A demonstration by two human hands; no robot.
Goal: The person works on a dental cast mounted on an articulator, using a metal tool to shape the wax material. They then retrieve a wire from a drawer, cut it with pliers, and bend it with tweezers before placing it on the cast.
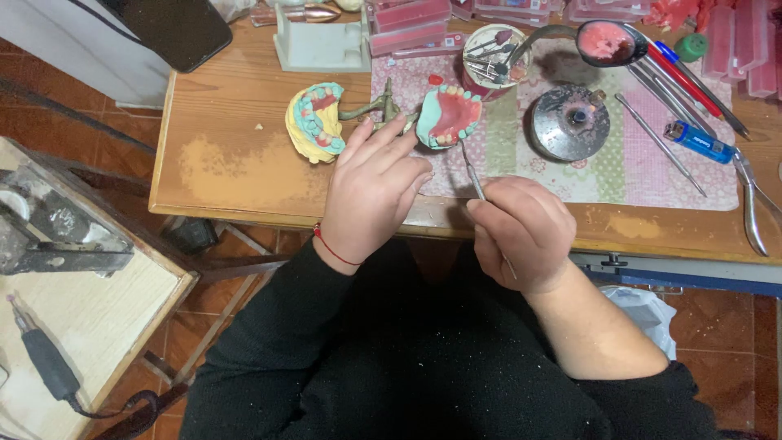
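- Pink wax and teal plaster fill my view: the opened dental articulator [383,110] stands on the wooden worktop [228,163], its left cast [314,122] on yellow stone, its right cast [450,116] lying on the patterned mat [635,163].
- As I judge it, I am in the carving step, trimming wax around the set teeth of the right cast.
- My left hand [371,191] lies over the articulator's metal hinge, fingers spread and pressing, closed around nothing that I can see.
- My right hand [521,232] has its grip clenched on a thin metal carving tool [475,179], whose tip touches the cast's lower edge.
- The next move, I think, calls for a light, short stroke, with the left hand keeping the frame from sliding.
- The right cast shows a glossy pink palate ringed by small pale teeth in a horseshoe.
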